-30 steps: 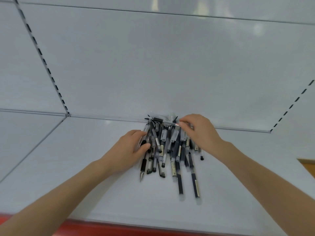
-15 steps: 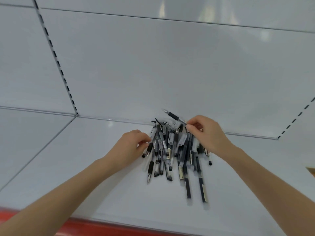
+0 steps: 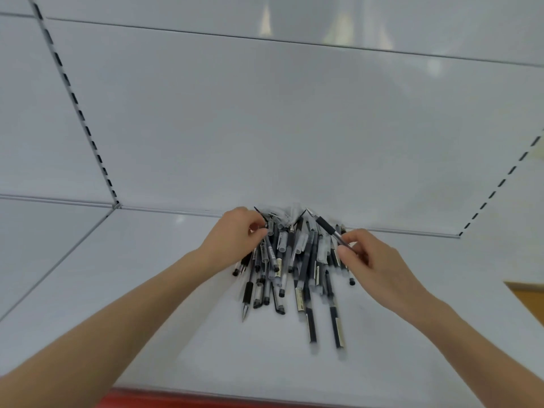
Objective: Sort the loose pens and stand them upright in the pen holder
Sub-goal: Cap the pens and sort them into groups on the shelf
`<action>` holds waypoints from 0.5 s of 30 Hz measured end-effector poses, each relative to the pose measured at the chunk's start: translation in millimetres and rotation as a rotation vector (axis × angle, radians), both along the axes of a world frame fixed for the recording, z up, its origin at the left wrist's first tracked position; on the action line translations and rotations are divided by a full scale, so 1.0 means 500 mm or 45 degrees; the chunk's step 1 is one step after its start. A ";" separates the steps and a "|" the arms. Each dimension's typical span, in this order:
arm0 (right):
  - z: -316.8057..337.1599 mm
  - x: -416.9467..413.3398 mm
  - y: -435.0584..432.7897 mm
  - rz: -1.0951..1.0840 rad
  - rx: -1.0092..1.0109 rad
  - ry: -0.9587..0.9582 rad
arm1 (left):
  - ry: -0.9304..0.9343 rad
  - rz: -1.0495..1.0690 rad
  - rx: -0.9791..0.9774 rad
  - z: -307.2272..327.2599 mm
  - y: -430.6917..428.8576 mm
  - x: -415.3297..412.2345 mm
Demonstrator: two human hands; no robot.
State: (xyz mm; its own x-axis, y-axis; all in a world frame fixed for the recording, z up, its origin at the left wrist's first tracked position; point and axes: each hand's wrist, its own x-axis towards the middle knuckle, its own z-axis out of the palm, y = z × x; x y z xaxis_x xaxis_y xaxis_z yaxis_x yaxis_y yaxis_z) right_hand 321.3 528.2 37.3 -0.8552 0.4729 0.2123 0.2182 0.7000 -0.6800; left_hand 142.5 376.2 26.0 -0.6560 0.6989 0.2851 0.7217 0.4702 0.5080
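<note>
While the pile of pens (image 3: 294, 269) lies on the white shelf (image 3: 132, 245), butted up against the back panel (image 3: 265, 128), my right hand (image 3: 374, 260) pinches one black-grip pen (image 3: 326, 228), tilted up over the rest. My left hand (image 3: 235, 240) has fingers curled into the pile's left edge, can't tell if it's actually holding one.

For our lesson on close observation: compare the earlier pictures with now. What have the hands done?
The right hand has raised the pen it pinches from lying across the pile to a slant, tip toward the back wall. The left hand slid from the pile's left edge to its far left corner, fingers curled among pens. The pile stays on the white shelf.
</note>
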 end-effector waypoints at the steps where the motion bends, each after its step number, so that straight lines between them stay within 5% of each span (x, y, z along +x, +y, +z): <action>1: -0.002 0.002 -0.001 -0.005 -0.002 -0.004 | -0.007 0.015 -0.003 0.002 0.013 -0.003; 7: -0.001 0.020 0.002 -0.023 -0.066 -0.015 | -0.047 0.092 -0.239 0.004 0.066 -0.018; 15: -0.004 0.028 0.011 -0.022 -0.124 -0.017 | -0.369 0.130 0.105 0.014 0.065 -0.013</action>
State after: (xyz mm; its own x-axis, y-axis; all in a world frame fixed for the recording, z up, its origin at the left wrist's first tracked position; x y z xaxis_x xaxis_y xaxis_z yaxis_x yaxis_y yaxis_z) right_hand 335.2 533.5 35.1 -0.8492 0.5052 0.1535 0.2389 0.6270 -0.7415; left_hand 136.0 408.7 33.1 -0.7836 0.6077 0.1290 0.4925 0.4810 0.7253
